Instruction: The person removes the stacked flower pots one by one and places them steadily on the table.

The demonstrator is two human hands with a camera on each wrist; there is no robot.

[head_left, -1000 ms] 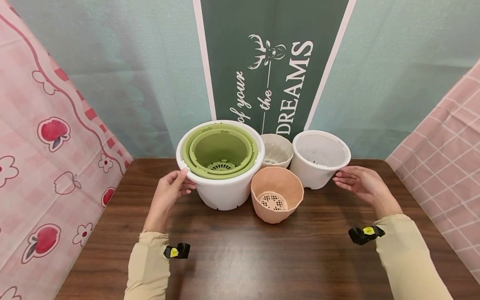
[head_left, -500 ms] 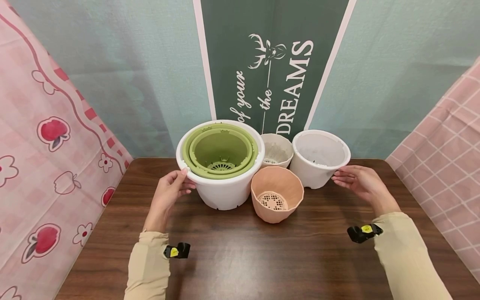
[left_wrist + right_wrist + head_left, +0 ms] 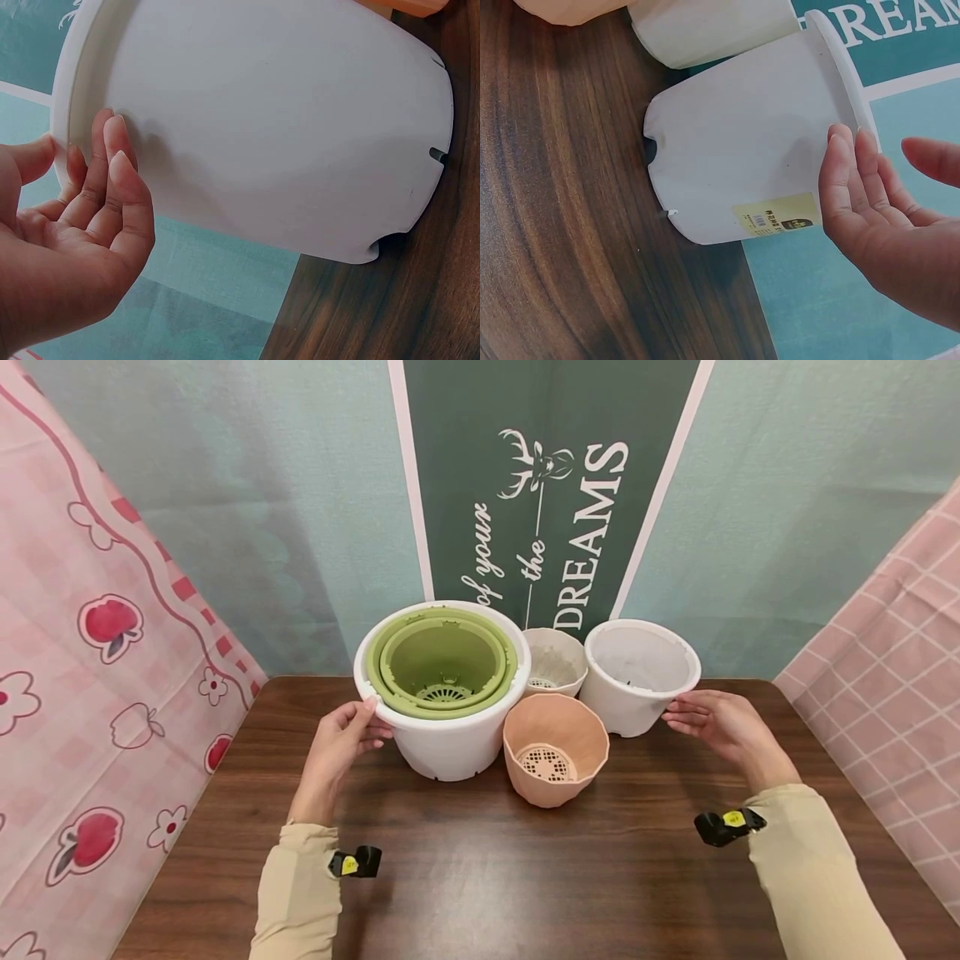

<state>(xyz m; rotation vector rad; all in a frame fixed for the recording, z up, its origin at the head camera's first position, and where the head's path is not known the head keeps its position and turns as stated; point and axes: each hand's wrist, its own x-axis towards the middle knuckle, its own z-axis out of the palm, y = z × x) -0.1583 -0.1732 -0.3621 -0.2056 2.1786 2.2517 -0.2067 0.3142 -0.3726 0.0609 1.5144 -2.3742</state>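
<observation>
My left hand [image 3: 347, 735] pinches the rim of a large white flower pot [image 3: 285, 112] on the left; the thumb lies on the rim and the index finger under it, while the other fingers rest along the outer wall. Two green pots [image 3: 442, 710] are nested inside this white pot. On the right, a smaller white flower pot [image 3: 735, 135] with a yellow label [image 3: 778, 215] stands upright. Straight fingers of my right hand [image 3: 885, 217] lie against its outside just below the rim, thumb apart from it.
Between the two white pots stand a peach pot [image 3: 555, 785] with a perforated bottom and, behind it, a cream pot [image 3: 558, 664]. All stand on a dark wooden table [image 3: 510, 893]. A teal cloth [image 3: 300, 527] hangs behind; pink cloths hang at both sides.
My right hand has shifted very slightly inward against the smaller white pot. My left hand and the pots stay where they were.
</observation>
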